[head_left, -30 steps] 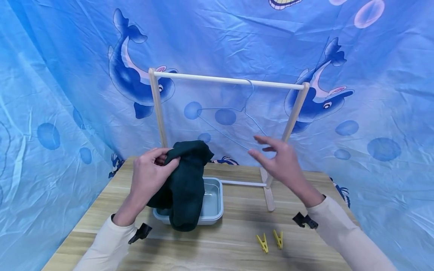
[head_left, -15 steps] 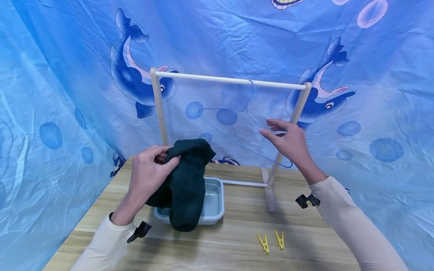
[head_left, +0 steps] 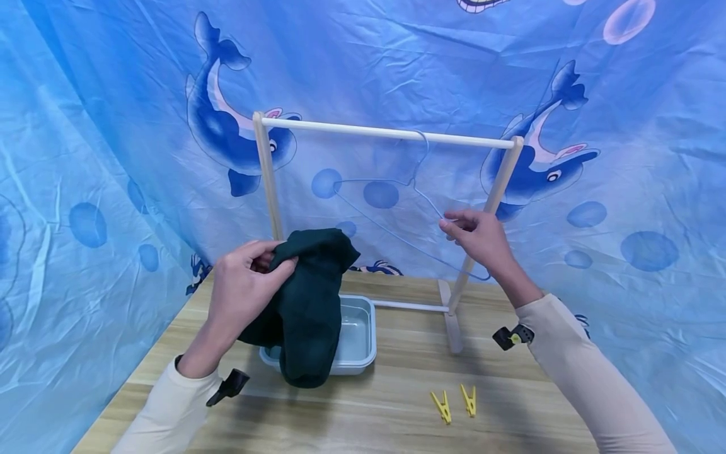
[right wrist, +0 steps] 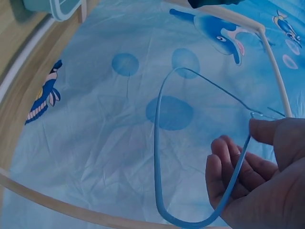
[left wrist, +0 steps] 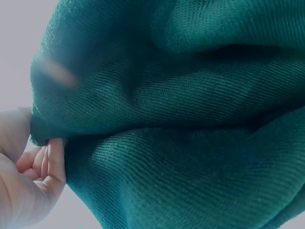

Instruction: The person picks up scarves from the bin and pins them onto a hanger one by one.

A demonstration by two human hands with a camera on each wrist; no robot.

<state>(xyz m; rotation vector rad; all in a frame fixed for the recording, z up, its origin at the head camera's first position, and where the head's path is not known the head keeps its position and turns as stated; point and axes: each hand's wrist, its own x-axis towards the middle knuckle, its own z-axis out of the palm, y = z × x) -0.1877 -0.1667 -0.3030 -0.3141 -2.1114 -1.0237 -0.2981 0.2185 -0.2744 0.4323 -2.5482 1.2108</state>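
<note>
My left hand (head_left: 242,284) pinches the top edge of a dark green cloth (head_left: 312,309), which hangs folded from the fingers in front of a pale blue basin. In the left wrist view the green cloth (left wrist: 181,100) shows a ribbed weave and fills most of the picture, with the left hand (left wrist: 33,176) at its edge. A thin blue wire hanger (head_left: 391,239) hangs by its hook on a white rail. My right hand (head_left: 482,238) holds its right shoulder; in the right wrist view the thumb lies against the hanger (right wrist: 158,143), the fingers curled behind it.
The wooden rack (head_left: 499,176) stands at the back of the table (head_left: 397,403), its white rail (head_left: 351,131) across the top. Behind the cloth sits the basin (head_left: 357,334). Two yellow clothespins (head_left: 441,407) lie front right. A blue dolphin-print curtain (head_left: 363,63) encloses the area.
My right hand has moved right and up from in front of the hanger's lower bar to its right shoulder, and its fingers have curled around the wire. The left hand keeps hold of the cloth.
</note>
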